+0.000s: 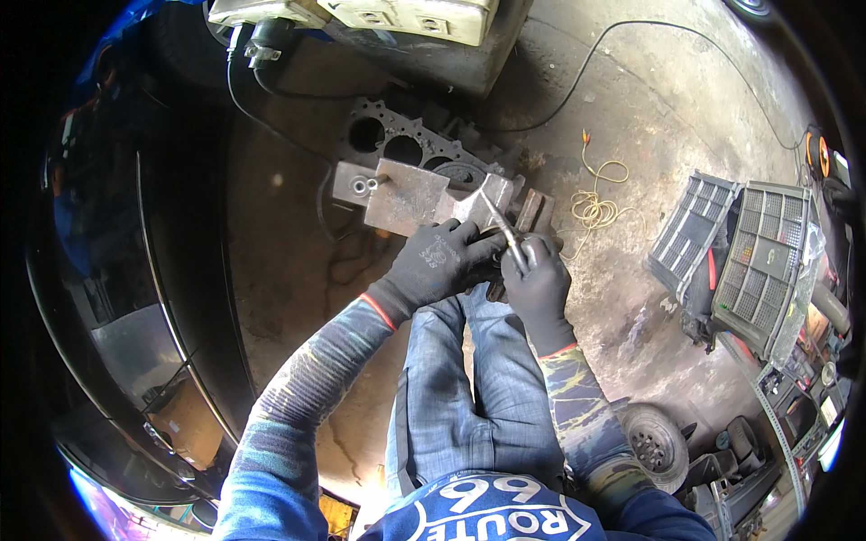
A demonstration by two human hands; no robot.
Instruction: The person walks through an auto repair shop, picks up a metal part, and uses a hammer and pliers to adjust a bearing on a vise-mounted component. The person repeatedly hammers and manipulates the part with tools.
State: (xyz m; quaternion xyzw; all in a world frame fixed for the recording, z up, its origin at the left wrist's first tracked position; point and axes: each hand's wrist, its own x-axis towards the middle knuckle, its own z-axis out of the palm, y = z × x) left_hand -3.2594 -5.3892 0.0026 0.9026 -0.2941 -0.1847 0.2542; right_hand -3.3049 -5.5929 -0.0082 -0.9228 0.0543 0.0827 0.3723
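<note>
My right hand [538, 282], in a dark glove, is closed around a tapered, silvery metal tool [501, 220], whose narrow end points up and left over a heavy steel vise-like block [406, 194]. Beside it my left hand [439, 261], also gloved, reaches in at the block's near edge. Its fingers are bent and close to my right hand; what they grip is hidden under them. A flat plate forms the block's left part, and two small metal rings [363, 185] lie at its left end. Dark metal jaws [536, 209] show to the right of the tool.
An engine block [403, 149] with round bores sits just behind. Power cords run from an outlet box [406, 16] at the top. A yellow cord [594, 212] lies coiled on the concrete floor. Grey crates [765, 261] and a wheel [657, 444] stand right; a black car [180, 270] is left.
</note>
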